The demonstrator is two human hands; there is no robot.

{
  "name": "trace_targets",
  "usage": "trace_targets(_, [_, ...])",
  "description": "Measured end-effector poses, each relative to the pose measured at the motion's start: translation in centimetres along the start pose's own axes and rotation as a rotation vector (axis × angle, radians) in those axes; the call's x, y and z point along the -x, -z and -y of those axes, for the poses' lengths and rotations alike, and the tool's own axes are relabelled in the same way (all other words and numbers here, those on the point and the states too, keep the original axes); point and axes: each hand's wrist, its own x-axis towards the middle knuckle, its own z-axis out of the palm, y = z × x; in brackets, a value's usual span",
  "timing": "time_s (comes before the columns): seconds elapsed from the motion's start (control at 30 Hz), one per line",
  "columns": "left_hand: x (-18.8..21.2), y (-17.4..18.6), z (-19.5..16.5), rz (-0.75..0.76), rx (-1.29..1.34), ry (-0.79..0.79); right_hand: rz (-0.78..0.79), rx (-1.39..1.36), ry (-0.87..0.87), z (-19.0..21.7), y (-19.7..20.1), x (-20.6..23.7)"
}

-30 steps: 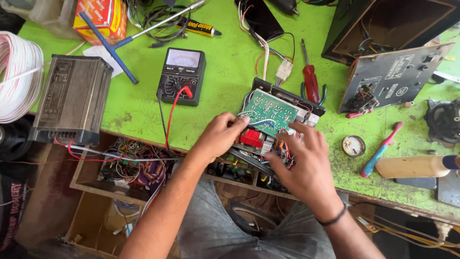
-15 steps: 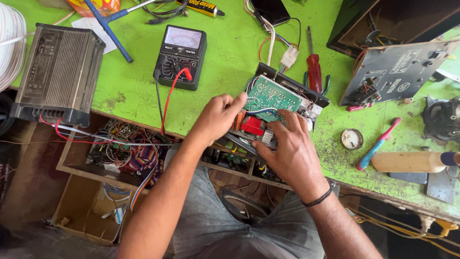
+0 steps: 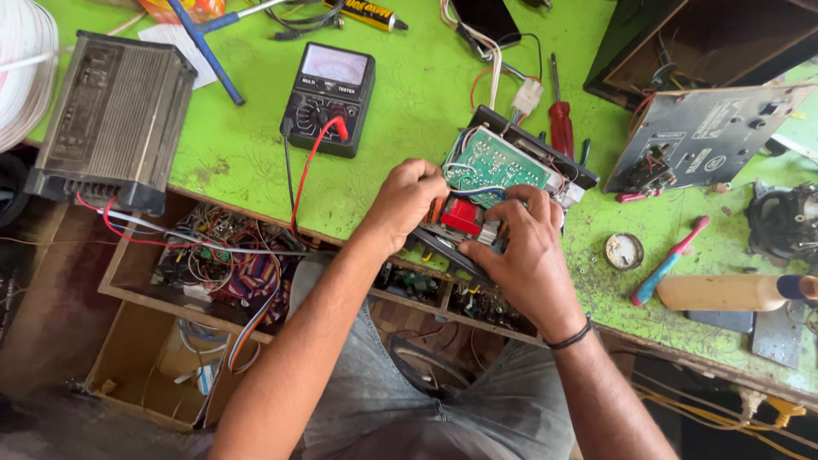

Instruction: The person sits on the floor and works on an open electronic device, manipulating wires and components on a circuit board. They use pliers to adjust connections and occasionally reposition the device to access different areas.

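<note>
An opened electronic unit (image 3: 511, 183) with a green circuit board (image 3: 494, 162) is held at the near edge of the green workbench (image 3: 239, 145). Its left side is gripped by the curled fingers of the left hand (image 3: 407, 200); the right hand (image 3: 520, 251) is pinched around a red component (image 3: 460, 217). An analog multimeter (image 3: 331, 95) lies just beside

A black meter (image 3: 328, 98) is lying on the green table (image 3: 230, 145), near a grey metal box (image 3: 111, 119) and a red screwdriver (image 3: 560, 123).
</note>
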Motion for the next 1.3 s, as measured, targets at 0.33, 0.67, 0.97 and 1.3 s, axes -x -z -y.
trace_targets(0.33, [1.2, -0.6, 0.4, 0.072, 0.060, 0.060, -0.064, 0.046, 0.103, -0.6, 0.6, 0.9])
trace_targets(0.67, [1.4, -0.9, 0.9, 0.046, 0.037, -0.036, -0.083, 0.021, 0.129, -1.7, 0.1, 0.8])
trace_targets(0.97, [1.7, 0.3, 0.5, 0.148, -0.141, -0.079, -0.088, 0.107, 0.116, -1.4, 0.2, 1.1])
trace_targets(1.3, [1.1, 2.7, -0.6, 0.440, -0.041, -0.006, 0.013, 0.217, -0.134, -1.7, 2.8, 2.6])
